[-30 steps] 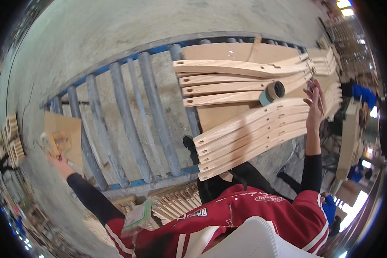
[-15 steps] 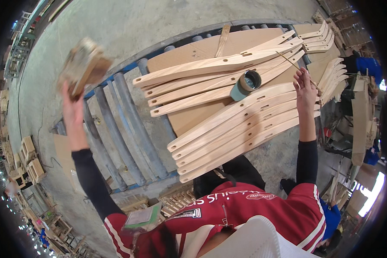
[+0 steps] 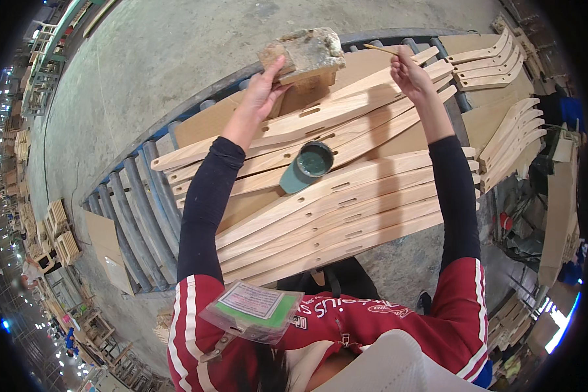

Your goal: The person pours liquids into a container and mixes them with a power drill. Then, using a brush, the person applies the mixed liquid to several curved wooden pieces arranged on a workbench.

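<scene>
My left hand grips a rough wooden block with a pale, crusted top, held over the far edge of the roller conveyor. To its right, my right hand pinches a thin wooden stick that points left toward the block. The stick's tip is too small to make out. Below both hands, a green cup with dark contents stands on the curved, slotted wooden pieces. Nearer to me lies a second row of similar slotted pieces, side by side.
Cardboard lies under the wooden pieces on the roller conveyor. More curved pieces sit at the far right, with another group nearer. A cardboard sheet leans at the conveyor's left end.
My left hand has swung right with the wooden block, from beyond the conveyor's left side to its far edge. My right hand has moved left and away from me with the stick.
</scene>
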{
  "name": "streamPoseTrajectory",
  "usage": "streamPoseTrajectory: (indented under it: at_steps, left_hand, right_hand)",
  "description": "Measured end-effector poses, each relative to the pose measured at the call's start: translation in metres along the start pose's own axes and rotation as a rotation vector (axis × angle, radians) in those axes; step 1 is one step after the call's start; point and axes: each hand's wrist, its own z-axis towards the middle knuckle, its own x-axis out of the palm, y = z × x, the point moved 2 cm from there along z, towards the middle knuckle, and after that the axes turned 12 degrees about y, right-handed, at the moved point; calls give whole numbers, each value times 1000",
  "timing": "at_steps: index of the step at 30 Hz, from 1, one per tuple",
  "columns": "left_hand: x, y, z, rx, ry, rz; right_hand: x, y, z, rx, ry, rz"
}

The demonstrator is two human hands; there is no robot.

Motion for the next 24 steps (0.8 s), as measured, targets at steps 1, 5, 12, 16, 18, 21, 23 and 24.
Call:
streamPoseTrajectory:
  at_steps: [1,5,12,16,18,21,23,24]
  left_hand:
    - [10,8,7,-28,3,0]
    - [24,22,22,-41,-25,66]
    - [34,15,11,-123,-8,132]
    - [30,2,-5,-135,-115,305]
    - [25,-8,-27,-89,-247,430]
    - [22,-23,-81,57,-288,543]
    - [24,-27,-127,103,-358,647]
    - [26,-29,-146,134,-384,703]
  right_hand:
    - [-3,-1,12,40,-6,-14]
    - [-13,-13,58,160,51,7]
    - [-9,-23,102,408,9,147]
    - [-16,-30,123,498,-6,157]
    - [-22,-37,126,511,-9,59]
    - [-30,-40,122,532,26,-206]
    - [-23,-38,110,475,59,-239]
    - [-31,-37,111,393,28,-215]
